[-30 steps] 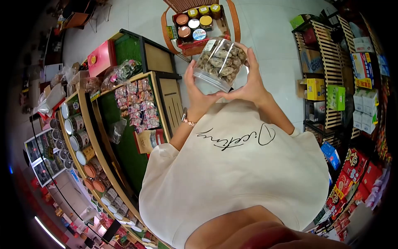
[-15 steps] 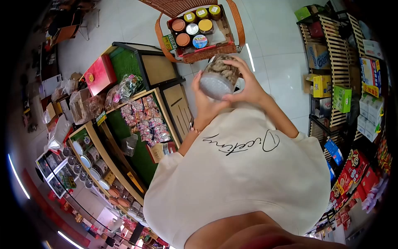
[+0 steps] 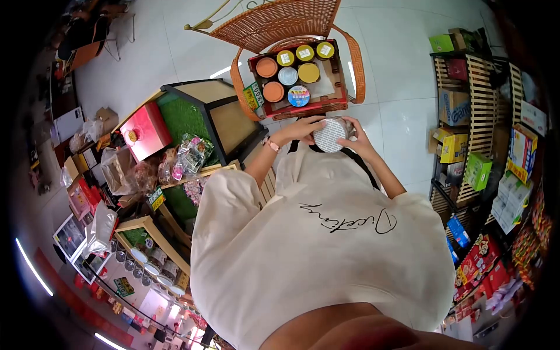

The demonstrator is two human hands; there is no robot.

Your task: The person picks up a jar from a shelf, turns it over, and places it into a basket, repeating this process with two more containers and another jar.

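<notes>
**Cylindrical clear plastic jar, end view.** The jar sits just above the centre of the frame, in front of the person's chest. Its round, silvery, dotted end face is turned toward the camera. Its long axis therefore runs away from the lens, down toward the floor, and the side wall is almost wholly hidden behind the disc.

The left hand, with a bracelet at the wrist, closes on the disc's upper-left edge. The right hand closes on its right edge. The fingers of both hands curl narrowly round the rim, so the jar lies between the two palms, touching both. Fingertips overlap the top of the disc.

Just beyond the jar, toward the top of the frame, a red tray rests on the seat of a woven wicker chair. The tray carries a group of round jars with orange, yellow and white lids.

The ground is a white tiled floor. At the right edge stands a wooden slatted shelf stocked with green and yellow boxes. At the left is a black-framed display stand lined in green, with a flat red box lying on it. A cream sweatshirt fills the lower centre.
</notes>
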